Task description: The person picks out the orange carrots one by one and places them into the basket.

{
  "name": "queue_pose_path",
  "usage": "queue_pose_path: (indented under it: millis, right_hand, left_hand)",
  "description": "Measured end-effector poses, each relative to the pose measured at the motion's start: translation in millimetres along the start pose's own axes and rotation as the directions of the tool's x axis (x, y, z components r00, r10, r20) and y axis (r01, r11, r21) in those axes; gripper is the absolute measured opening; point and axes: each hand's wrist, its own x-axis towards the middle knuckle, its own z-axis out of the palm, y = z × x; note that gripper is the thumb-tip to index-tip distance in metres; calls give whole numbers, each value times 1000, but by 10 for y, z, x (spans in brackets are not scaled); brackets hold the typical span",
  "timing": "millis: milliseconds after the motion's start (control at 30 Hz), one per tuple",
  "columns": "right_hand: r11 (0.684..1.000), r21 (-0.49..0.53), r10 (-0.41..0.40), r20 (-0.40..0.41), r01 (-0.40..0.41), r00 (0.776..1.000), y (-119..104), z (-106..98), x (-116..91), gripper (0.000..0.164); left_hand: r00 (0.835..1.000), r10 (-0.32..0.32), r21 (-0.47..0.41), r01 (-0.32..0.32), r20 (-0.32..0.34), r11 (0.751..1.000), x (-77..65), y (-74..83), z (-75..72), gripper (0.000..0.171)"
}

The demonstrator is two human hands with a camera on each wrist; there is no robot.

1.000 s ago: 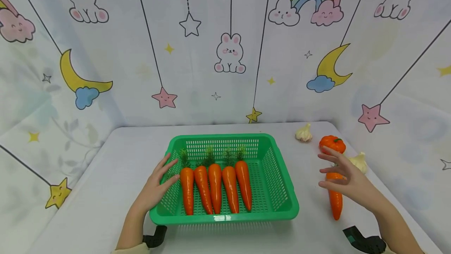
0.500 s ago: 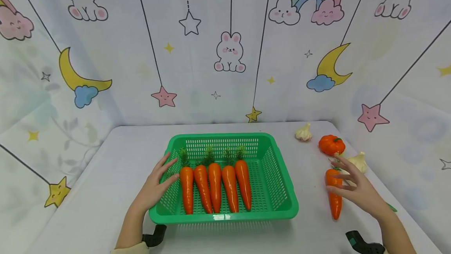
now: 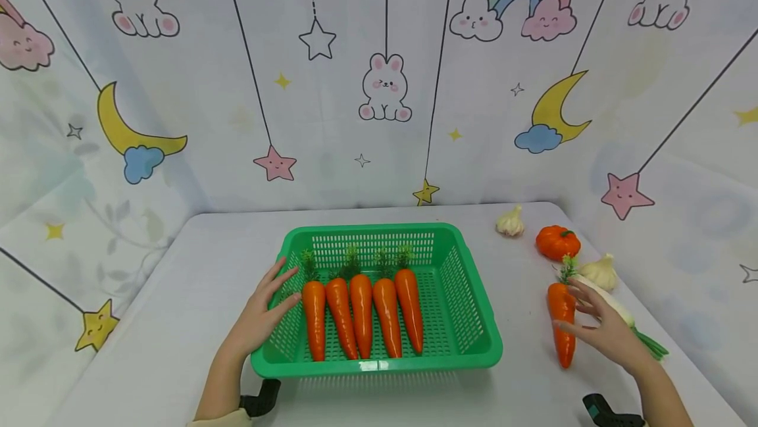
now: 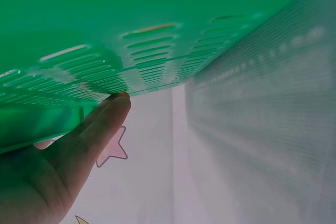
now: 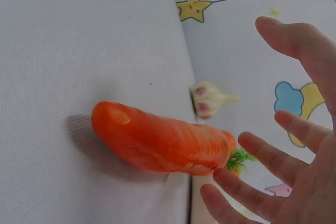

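A green plastic basket (image 3: 379,366) stands mid-table with several orange carrots (image 3: 362,315) lying side by side in it, leafy tops away from me. My left hand (image 3: 259,314) rests at the basket's left side, its fingers fairly straight; the left wrist view has a finger (image 4: 107,121) against the slotted wall. To the right of the basket lies a single carrot (image 3: 562,328) on the table. My right hand (image 3: 606,331) hovers at that carrot's right side, thumb and fingers spread. In the right wrist view, a gap shows between the thumb and the carrot (image 5: 157,140).
Beyond the loose carrot are a garlic bulb (image 3: 510,222), a small orange pumpkin (image 3: 558,243) and another pale bulb (image 3: 599,272). A white vegetable with green leaves (image 3: 650,343) lies partly hidden behind my right hand. A patterned cloth backdrop (image 3: 331,118) surrounds the white table.
My right hand has come down and slightly to the right, from above the pumpkin and carrot to beside the carrot. The left hand and the basket have stayed in place.
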Motion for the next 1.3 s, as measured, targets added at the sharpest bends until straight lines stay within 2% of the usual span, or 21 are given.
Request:
queue_pose_path:
  millis: [200, 667, 900, 1067, 1300]
  right_hand:
    - [999, -19, 39, 36, -38, 999, 64, 19, 7, 86]
    - [998, -4, 56, 92, -56, 994, 189, 39, 137, 87]
    - [998, -69, 9, 104, -2, 995, 171, 23, 236, 91]
    - [991, -134, 20, 124, -3, 992, 156, 24, 294, 95]
    - [994, -111, 19, 147, -3, 989, 203, 45, 351, 94]
  left_hand:
    - [1000, 0, -7, 0, 3, 1000, 4, 4, 1, 51]
    - [1000, -7, -7, 7, 6, 1000, 10, -35, 6, 52]
    - [1000, -6, -12, 6, 4, 1000, 5, -32, -1, 51]
    - [1000, -6, -6, 6, -1, 1000, 5, -21, -7, 51]
    - [1000, -5, -9, 5, 3, 1000, 3, -12, -9, 51]
